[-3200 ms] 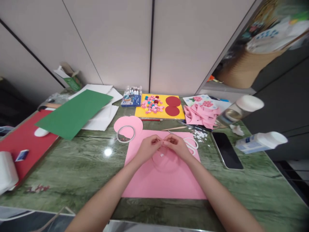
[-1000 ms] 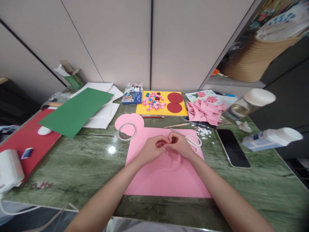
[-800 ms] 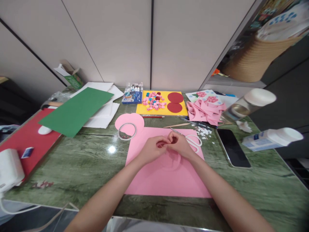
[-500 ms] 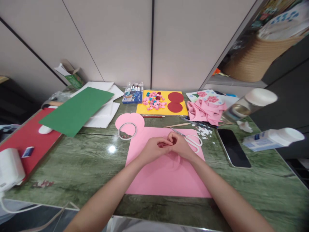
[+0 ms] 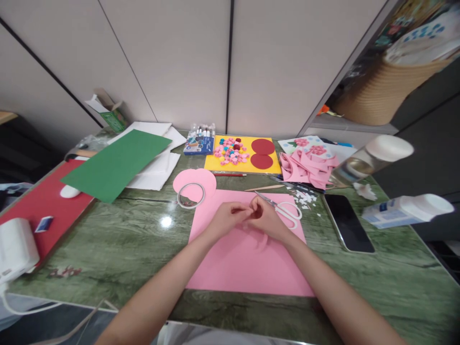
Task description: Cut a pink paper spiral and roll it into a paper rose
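Observation:
Over a pink paper sheet [image 5: 247, 273], my left hand [image 5: 229, 219] and my right hand [image 5: 269, 221] meet at the fingertips, both closed in a pinch. A thin curled pink paper strip [image 5: 264, 241] hangs beneath my right hand, its upper part hidden by the fingers. Whatever lies in the left fingertips is too small and covered to make out. White-handled scissors [image 5: 289, 214] rest just beyond my right hand. Left of the sheet's top corner, a tape roll [image 5: 178, 195] lies on pink paper circles [image 5: 194, 176].
Behind stands a yellow sheet [image 5: 212, 165] with small pompoms [image 5: 232, 152] and red circles [image 5: 262, 153]. Pink scraps [image 5: 305, 165], a phone [image 5: 348, 223] and a white bottle [image 5: 406, 211] are at right. Green paper [image 5: 118, 163] and a red sheet [image 5: 46, 206] lie left.
My left hand's fingertips have shifted slightly and the gap between the hands looks narrower. The view has moved a little; both hands stay pinched over the pink sheet.

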`<act>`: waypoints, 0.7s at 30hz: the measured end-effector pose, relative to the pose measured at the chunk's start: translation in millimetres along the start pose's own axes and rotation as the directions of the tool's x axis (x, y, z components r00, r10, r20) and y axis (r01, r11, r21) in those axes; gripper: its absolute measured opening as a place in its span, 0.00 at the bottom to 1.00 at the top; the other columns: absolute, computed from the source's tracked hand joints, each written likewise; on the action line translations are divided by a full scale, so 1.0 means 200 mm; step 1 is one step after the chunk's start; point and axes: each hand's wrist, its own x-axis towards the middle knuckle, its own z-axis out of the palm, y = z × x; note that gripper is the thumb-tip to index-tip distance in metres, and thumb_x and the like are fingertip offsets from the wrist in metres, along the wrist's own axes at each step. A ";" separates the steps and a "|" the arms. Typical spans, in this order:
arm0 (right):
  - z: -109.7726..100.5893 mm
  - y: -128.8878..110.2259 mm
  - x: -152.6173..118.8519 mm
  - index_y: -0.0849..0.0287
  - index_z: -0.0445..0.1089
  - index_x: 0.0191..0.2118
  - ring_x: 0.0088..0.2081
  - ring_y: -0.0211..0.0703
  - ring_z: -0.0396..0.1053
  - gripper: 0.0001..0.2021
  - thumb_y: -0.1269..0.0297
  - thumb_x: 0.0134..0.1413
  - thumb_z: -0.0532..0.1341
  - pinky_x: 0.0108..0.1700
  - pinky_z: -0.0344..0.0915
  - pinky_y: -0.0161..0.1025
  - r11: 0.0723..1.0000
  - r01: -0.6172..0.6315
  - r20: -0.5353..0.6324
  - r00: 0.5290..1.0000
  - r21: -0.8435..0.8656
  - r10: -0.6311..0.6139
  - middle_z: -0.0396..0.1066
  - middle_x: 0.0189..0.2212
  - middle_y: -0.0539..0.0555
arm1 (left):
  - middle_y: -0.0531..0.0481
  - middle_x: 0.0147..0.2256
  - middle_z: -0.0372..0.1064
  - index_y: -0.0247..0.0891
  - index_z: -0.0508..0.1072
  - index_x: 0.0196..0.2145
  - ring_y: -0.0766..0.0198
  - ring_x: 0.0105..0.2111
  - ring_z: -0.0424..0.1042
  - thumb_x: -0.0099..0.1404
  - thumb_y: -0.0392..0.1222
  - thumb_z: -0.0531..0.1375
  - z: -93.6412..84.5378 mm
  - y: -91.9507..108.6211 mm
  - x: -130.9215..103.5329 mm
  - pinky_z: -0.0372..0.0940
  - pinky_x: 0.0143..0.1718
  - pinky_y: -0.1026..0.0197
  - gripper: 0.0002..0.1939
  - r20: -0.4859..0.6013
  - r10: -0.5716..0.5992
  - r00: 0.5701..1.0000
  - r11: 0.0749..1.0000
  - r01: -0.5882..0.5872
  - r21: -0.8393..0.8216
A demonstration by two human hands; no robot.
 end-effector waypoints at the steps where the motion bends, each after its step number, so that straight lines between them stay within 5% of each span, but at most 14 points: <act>1: 0.00 0.00 0.00 0.55 0.50 0.25 0.24 0.35 0.52 0.19 0.70 0.34 0.65 0.26 0.51 0.33 1.000 0.001 -0.008 1.000 0.011 -0.001 0.54 0.22 0.43 | 0.48 0.29 0.73 0.33 0.75 0.28 0.65 0.31 0.69 0.54 0.40 0.59 -0.01 0.01 0.00 0.63 0.34 0.64 0.08 -0.034 0.016 0.999 1.000 -0.016 0.002; 10: -0.03 0.03 0.02 0.56 0.51 0.25 0.24 0.33 0.51 0.19 0.63 0.41 0.66 0.27 0.52 0.33 0.982 0.020 -0.035 0.999 0.186 -0.014 0.51 0.23 0.44 | 0.48 0.32 0.72 0.34 0.74 0.38 0.64 0.33 0.70 0.54 0.39 0.60 -0.05 0.04 0.01 0.63 0.39 0.61 0.13 -0.205 0.060 0.977 0.998 -0.065 -0.015; 21: -0.04 0.02 0.02 0.57 0.62 0.30 0.27 0.36 0.60 0.10 0.59 0.47 0.63 0.30 0.58 0.34 0.975 0.042 -0.027 0.999 0.216 -0.037 0.60 0.26 0.47 | 0.49 0.30 0.71 0.34 0.69 0.41 0.66 0.31 0.71 0.56 0.38 0.59 -0.02 0.00 0.01 0.65 0.35 0.63 0.14 -0.123 0.150 0.981 0.987 -0.156 -0.043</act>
